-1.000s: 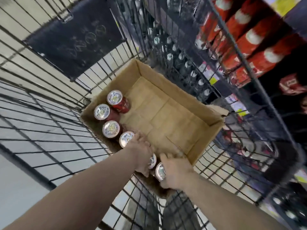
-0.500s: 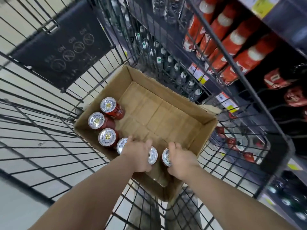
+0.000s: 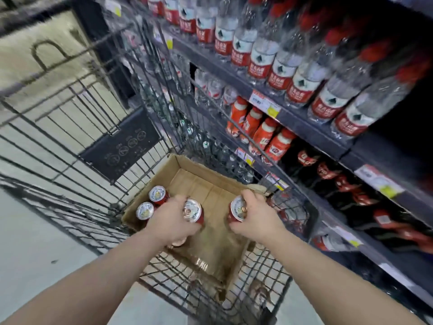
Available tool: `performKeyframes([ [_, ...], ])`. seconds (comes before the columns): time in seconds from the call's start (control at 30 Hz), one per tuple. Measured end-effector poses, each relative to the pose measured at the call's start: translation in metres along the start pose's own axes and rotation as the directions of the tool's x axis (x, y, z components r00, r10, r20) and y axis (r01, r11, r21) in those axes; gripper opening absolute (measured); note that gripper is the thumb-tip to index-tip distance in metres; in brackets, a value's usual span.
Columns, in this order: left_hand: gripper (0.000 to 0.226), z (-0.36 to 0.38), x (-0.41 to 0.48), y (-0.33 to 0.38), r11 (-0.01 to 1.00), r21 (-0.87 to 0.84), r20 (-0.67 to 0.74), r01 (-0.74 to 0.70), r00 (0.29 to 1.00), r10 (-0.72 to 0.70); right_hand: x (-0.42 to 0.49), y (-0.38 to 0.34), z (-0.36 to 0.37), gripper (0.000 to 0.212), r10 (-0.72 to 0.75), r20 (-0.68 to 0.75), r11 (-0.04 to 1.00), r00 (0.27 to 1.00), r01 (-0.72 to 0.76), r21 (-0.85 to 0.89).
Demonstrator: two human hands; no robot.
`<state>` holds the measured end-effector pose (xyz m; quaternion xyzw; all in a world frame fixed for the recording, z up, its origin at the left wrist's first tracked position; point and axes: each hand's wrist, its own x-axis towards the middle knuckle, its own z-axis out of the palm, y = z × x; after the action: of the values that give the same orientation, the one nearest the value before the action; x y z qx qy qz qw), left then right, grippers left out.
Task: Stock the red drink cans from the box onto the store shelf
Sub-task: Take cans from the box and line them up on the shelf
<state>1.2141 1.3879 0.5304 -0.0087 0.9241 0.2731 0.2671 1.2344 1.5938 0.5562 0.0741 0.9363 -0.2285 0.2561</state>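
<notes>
Left hand (image 3: 172, 222) and right hand (image 3: 254, 216) each grip a red can (image 3: 193, 212) above the box (image 3: 199, 181); labels blurred; shelf (image 3: 304, 123) beyond right fingers.

Head-worn view, forward and down, close over the wire cart (image 3: 98, 146), shelf (image 3: 304, 123) alongside.
</notes>
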Motion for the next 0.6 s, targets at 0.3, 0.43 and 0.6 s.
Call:
performKeyframes([
  [0.3,0.053,-0.059,-0.078,0.109,0.98,-0.039,-0.168,-0.193,0.969,0.184,-0.099,-0.002,-0.085,0.073,-0.026,-0.22,0.991,0.975,0.054,0.123],
  [0.43,0.052,-0.053,-0.123,0.152,0.953,-0.033,-0.191,-0.303,0.937,0.291,-0.171,0.026,-0.113,0.069,0.019,-0.309,0.982,0.951,0.04,0.184],
  [0.6,0.049,-0.011,-0.204,0.208,0.896,-0.04,-0.11,-0.442,0.893,0.435,-0.296,0.088,-0.13,0.069,0.123,-0.426,0.975,0.896,-0.029,0.221],
])
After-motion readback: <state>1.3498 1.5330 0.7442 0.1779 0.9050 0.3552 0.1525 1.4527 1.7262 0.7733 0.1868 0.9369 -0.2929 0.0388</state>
